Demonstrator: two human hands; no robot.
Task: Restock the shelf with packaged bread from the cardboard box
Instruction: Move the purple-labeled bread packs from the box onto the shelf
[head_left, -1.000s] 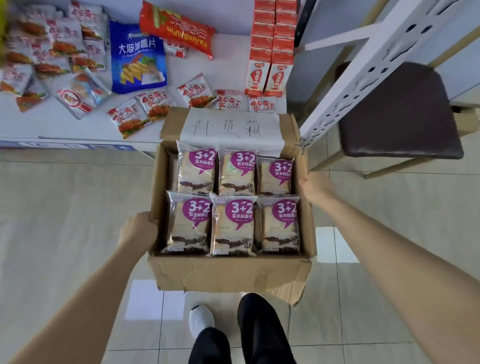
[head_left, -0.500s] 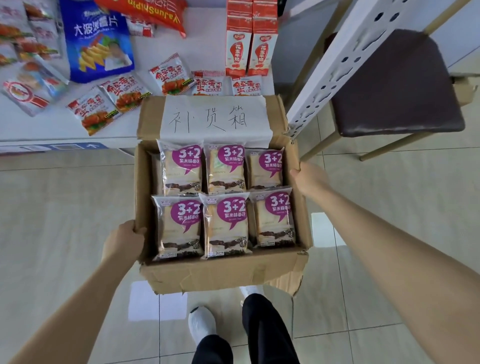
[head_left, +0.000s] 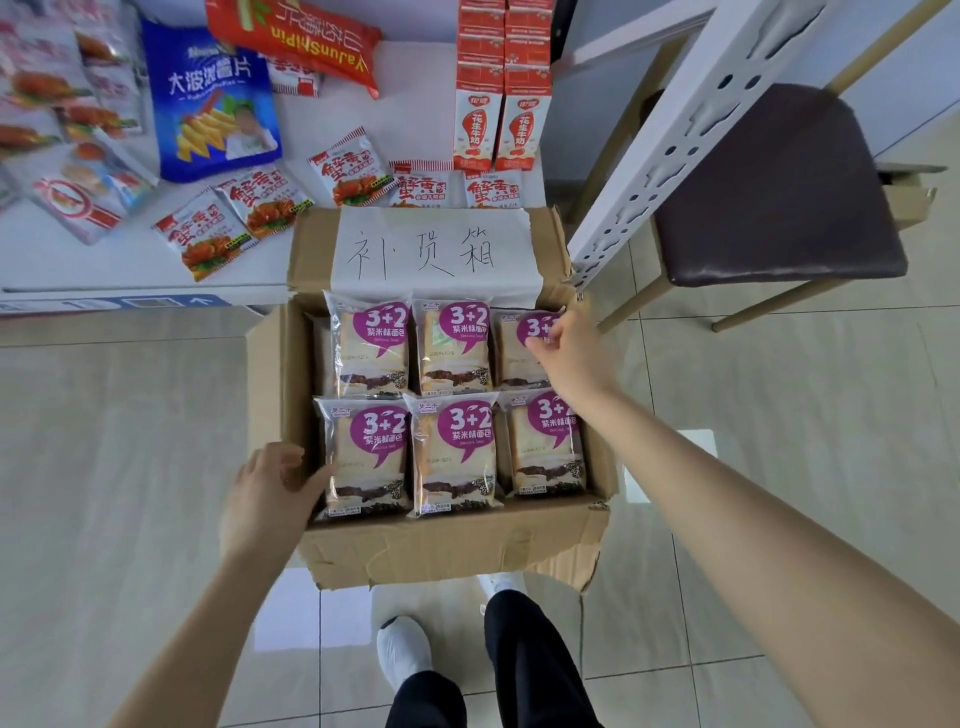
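An open cardboard box (head_left: 447, 545) holds several clear bread packs with purple "3+2" labels, in two rows. A white paper label (head_left: 431, 249) covers its back flap. My left hand (head_left: 270, 493) grips the box's left wall, thumb reaching inside against the front-left bread pack (head_left: 369, 457). My right hand (head_left: 571, 353) lies over the back-right bread pack (head_left: 519, 364), its curled fingers pinching the pack's upper part and hiding part of the label. The white shelf (head_left: 104, 260) lies just beyond the box.
On the shelf lie a blue chip bag (head_left: 213, 98), red milk cartons (head_left: 498, 119) and small snack packets (head_left: 260, 202). A white perforated shelf post (head_left: 675, 130) slants past the box's right back corner. A dark-seated chair (head_left: 779, 192) stands right. My feet (head_left: 405, 654) are under the box's front.
My right hand left the box's right wall and moved in onto the back-right bread pack. My left hand stayed at the left wall, its thumb now inside the box.
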